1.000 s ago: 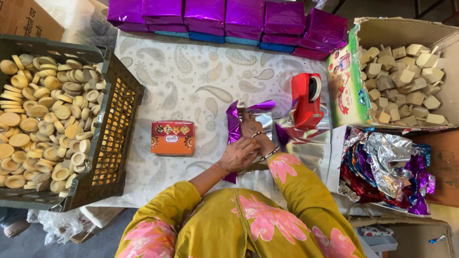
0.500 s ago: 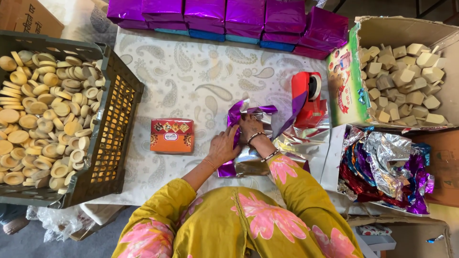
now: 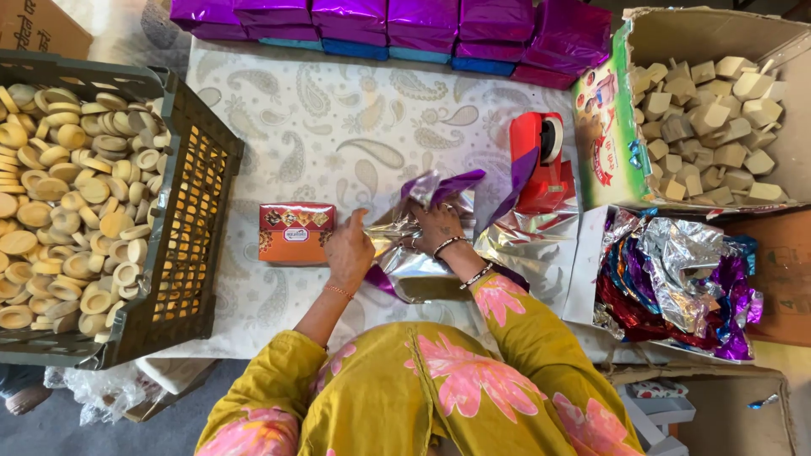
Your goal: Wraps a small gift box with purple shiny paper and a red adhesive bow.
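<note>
White cloth with a grey paisley pattern (image 3: 338,127) covers the work surface, and the person in a yellow flowered garment leans over it from below.

Compared with half a second ago, the left hand (image 3: 348,253) has gone away from the foil bundle and now reaches to its own left, with the index finger stretched out and the other fingers loosely bent. It holds nothing. The fingertip is just beside the right edge of the small red and orange rectangular printed box (image 3: 296,233), which lies flat in the same place as before; whether the finger already touches it cannot be told.

The right hand (image 3: 438,226) stays on the crumpled sheet of silver and purple metallic foil (image 3: 414,245), its fingers closed on the upper folds. The foil now lies lower and more spread out than a moment earlier, when both hands lifted it. In my judgement this means the sheet is being opened and held ready with one hand while the other goes for the box.

Just to the right of the right hand stands the red plastic tape dispenser (image 3: 541,160). Further right are the open cardboard carton of pale block-shaped pieces (image 3: 718,101) and the heap of loose shiny foil sheets (image 3: 676,279). Well to the left of the left hand is the dark plastic crate full of round pale discs (image 3: 198,211). Beyond both hands, a row of purple foil-wrapped packages (image 3: 389,25) lines the far edge.
</note>
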